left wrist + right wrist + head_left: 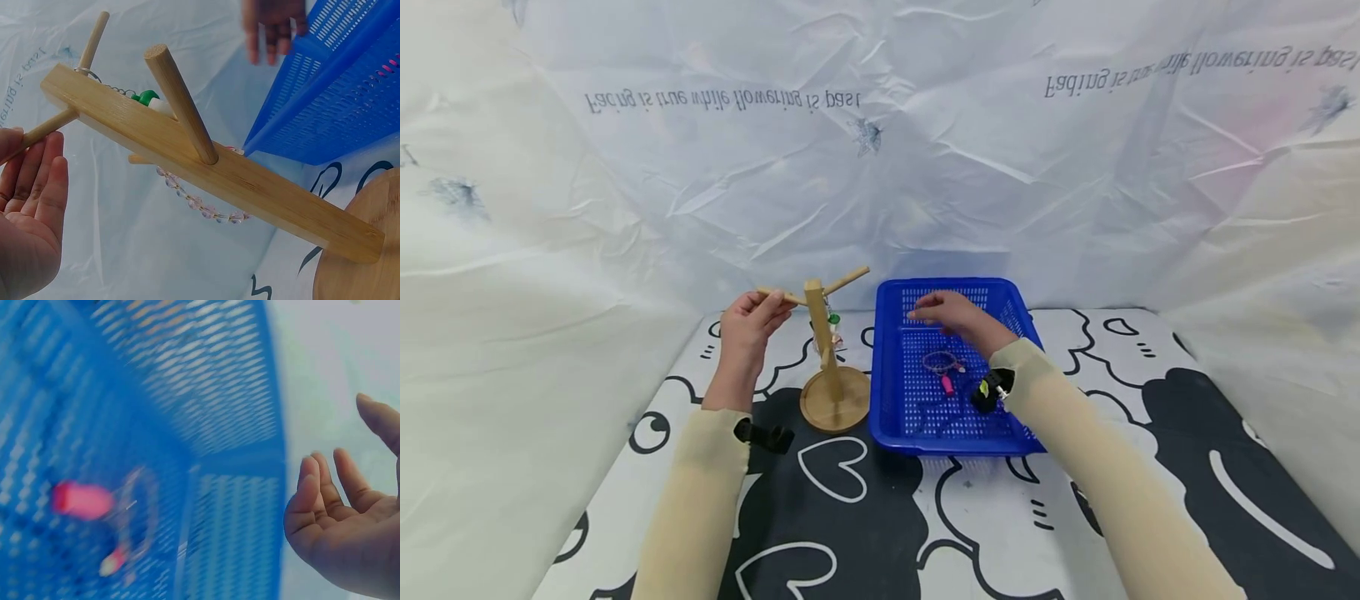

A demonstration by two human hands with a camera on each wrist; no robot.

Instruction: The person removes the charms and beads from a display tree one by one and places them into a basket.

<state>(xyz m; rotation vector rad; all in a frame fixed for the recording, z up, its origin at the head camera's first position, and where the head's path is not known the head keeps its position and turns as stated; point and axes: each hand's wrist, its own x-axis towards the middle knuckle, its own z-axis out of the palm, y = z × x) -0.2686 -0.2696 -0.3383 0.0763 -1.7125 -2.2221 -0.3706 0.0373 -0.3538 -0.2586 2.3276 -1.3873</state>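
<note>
With thumb and fingers, my left hand [748, 329] pinches one upper peg of a wooden peg stand [137, 125] that has a round base. A keychain with a green and white charm [149, 98] hangs from another upper peg, its ring around the wood. Lower on the stand hangs a bracelet of clear pinkish beads [199, 205]. Above the blue basket [886, 375], my right hand [955, 315] is held with loosely bent fingers and nothing in them. Inside the basket lies a thin loop [938, 361] with a bright pink piece [947, 385], blurred in the right wrist view.
The basket stands just right of the stand's round base [850, 408], both on a black-and-white patterned cloth [865, 533]. A pale sheet [775, 183] with printed lettering rises behind and at both sides. Another stand peg [178, 100] juts outward in the left wrist view.
</note>
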